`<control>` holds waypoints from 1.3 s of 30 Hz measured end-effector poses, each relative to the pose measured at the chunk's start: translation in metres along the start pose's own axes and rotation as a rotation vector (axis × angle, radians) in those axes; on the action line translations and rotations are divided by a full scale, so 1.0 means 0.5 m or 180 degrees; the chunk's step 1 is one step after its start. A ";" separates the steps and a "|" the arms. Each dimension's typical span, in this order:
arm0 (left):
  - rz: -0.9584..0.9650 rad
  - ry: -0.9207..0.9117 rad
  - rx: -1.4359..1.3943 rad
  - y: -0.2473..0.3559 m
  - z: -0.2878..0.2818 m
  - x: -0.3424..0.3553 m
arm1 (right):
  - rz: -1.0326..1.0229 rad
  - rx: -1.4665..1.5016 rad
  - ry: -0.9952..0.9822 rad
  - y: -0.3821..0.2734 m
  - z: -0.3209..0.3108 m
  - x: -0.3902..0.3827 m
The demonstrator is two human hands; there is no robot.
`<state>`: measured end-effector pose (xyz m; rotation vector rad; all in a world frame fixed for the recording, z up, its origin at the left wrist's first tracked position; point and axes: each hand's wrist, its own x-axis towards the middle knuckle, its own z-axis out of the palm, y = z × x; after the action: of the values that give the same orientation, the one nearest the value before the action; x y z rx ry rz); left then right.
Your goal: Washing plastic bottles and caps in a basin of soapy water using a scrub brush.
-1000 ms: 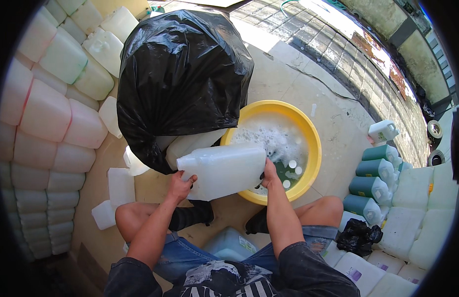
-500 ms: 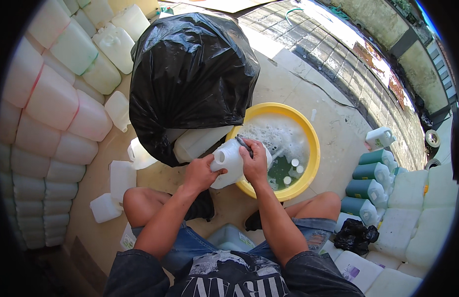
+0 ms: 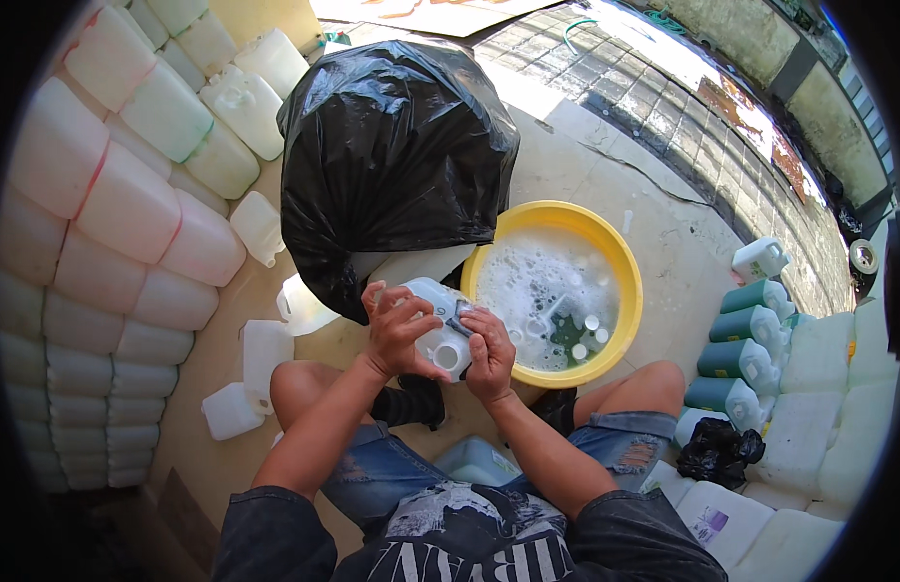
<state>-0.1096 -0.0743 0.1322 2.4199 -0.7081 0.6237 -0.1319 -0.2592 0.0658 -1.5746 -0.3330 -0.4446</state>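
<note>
Between my knees I hold a white plastic jug (image 3: 448, 336), its uncapped round mouth turned toward me. My left hand (image 3: 399, 333) is wrapped round its left side, thumb near the mouth. Against its right side my right hand (image 3: 490, 359) presses a small dark pad (image 3: 461, 312); what kind of pad cannot be made out. Just right of the jug stands a yellow basin (image 3: 631, 301) of foamy, greenish water, with several white caps (image 3: 591, 322) floating in it.
A big black plastic bag (image 3: 392, 145) stands ahead, white jugs showing at its lower opening. White jugs (image 3: 120, 204) are stacked high on the left. Loose jugs (image 3: 231, 411) lie by my left knee. Teal-filled jugs (image 3: 726, 400) and a crumpled black bag (image 3: 719, 453) are at right.
The jug has been turned so its mouth now points toward me. My left hand has shifted up round its side, and my right hand with the dark pad has come lower.
</note>
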 end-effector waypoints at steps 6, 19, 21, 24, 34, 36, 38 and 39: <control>-0.1915 0.0741 -0.2399 0.068 0.061 -0.034 | -0.0146 -0.0671 -0.0154 -0.037 -0.003 -0.058; -0.2803 0.0852 -0.1640 -0.010 0.043 -0.092 | 0.0280 -0.1129 -0.1401 -0.033 0.115 0.087; -0.3214 0.0947 -0.1970 -0.023 0.029 -0.107 | 0.0018 -0.1207 -0.1587 -0.058 0.083 0.009; -0.3295 0.0379 -0.1839 -0.024 0.013 -0.116 | -0.0416 -0.0462 -0.0943 -0.015 0.050 -0.041; -0.3031 0.0272 -0.3399 -0.030 -0.011 -0.095 | 0.0418 -0.0623 -0.1051 0.116 0.040 0.070; -0.2998 0.0209 -0.3530 -0.042 -0.020 -0.100 | 0.0996 -0.0620 -0.0427 0.198 0.001 0.077; -0.3029 0.0089 -0.3495 -0.047 -0.024 -0.106 | 0.2776 0.0121 -0.0052 0.293 -0.029 0.057; -0.3024 0.0052 -0.3513 -0.049 -0.025 -0.107 | 0.3151 0.0885 0.0200 0.329 -0.031 0.027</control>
<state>-0.1387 -0.0305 0.1031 1.4101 0.1723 -0.1522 -0.0434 -0.2848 -0.0723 -1.2625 0.4249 0.3131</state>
